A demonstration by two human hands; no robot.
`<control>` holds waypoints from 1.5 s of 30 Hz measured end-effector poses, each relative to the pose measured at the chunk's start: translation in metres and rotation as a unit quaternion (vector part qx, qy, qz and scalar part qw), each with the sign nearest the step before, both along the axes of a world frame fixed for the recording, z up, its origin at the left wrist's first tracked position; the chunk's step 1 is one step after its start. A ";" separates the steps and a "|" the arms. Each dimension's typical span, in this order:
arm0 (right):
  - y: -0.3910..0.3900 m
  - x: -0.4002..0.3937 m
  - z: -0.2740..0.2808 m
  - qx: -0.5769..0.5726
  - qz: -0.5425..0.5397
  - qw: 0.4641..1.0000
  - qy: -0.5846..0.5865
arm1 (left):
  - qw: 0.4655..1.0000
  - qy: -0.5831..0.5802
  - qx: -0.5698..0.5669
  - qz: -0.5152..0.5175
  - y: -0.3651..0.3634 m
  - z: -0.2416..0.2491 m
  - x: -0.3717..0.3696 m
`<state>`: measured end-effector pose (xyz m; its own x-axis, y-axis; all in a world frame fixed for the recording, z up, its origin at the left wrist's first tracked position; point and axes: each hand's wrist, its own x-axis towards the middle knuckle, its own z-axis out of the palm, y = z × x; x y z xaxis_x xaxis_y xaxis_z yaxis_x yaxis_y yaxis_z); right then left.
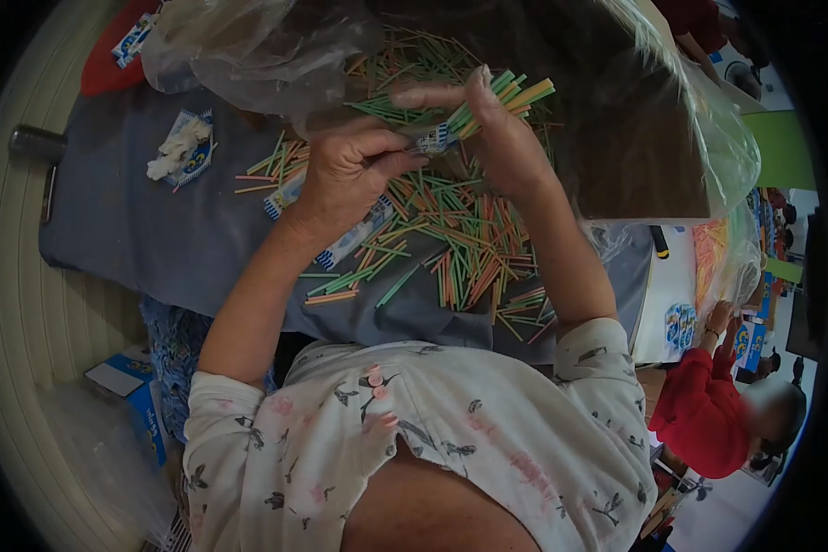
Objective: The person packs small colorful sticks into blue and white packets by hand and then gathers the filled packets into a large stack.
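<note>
My right hand (511,152) is wrapped round a bundle of thin pastel sticks (524,94), green, yellow and orange, whose ends poke up past the thumb. A small blue-and-white printed packet (434,139) covers the bundle's near end. At that packet's edge, my left hand (340,175) pinches with thumb and forefinger. Under both hands a loose heap of green, orange and pink sticks (469,230) spreads over the grey cloth (202,258). More printed packets (357,235) lie beside my left forearm, partly hidden by it.
A crumpled white lump (182,152) rests on a blue packet at the left. Clear plastic sheeting (258,46) and a brown box (644,147) stand behind the heap. At the right are a yellow-black tool (660,241), blue packets (681,325) and a co-worker in red (704,414).
</note>
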<state>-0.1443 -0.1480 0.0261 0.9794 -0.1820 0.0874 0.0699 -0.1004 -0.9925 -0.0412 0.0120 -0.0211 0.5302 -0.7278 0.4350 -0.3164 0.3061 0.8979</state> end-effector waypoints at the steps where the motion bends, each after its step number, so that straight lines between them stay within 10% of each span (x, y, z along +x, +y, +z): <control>1: -0.002 0.001 -0.002 0.001 0.000 1.000 0.000 | 0.998 -0.069 0.003 0.013 0.000 0.002 0.000; 4: 0.000 0.004 0.002 -0.062 0.018 0.998 -0.010 | 0.981 -0.190 0.000 0.035 -0.001 0.005 0.003; 6: 0.004 0.005 0.017 0.143 -0.033 0.985 0.086 | 0.969 -0.241 -0.007 0.046 -0.001 0.006 0.003; 14: 0.011 0.012 0.012 0.000 -0.007 0.998 -0.058 | 0.993 0.095 0.070 0.008 0.012 0.001 0.002; 22: 0.014 0.013 0.011 -0.159 0.008 0.986 -0.040 | 0.991 0.129 -0.004 -0.026 0.003 -0.001 0.004; 30: 0.022 0.013 -0.005 -0.062 -0.019 0.994 -0.092 | 0.978 0.176 -0.034 -0.109 -0.004 0.002 0.004; 33: 0.051 0.016 -0.017 -0.036 -0.050 0.990 -0.126 | 0.995 0.022 0.027 -0.098 0.011 0.014 -0.005; 35: 0.058 0.014 -0.020 0.023 -0.065 0.989 -0.132 | 0.989 -0.143 0.024 0.019 0.021 0.014 -0.009; 39: 0.020 0.015 -0.005 0.003 -0.119 0.988 -0.096 | 0.984 -0.049 0.072 0.157 0.066 0.004 -0.013; 43: -0.102 0.008 -0.037 -0.307 -0.102 0.946 -0.031 | 0.940 -0.011 0.166 0.299 0.144 -0.011 0.022; 45: -0.111 0.010 -0.041 -0.451 -0.069 0.890 0.019 | 0.806 -0.300 0.368 0.353 0.169 -0.023 0.048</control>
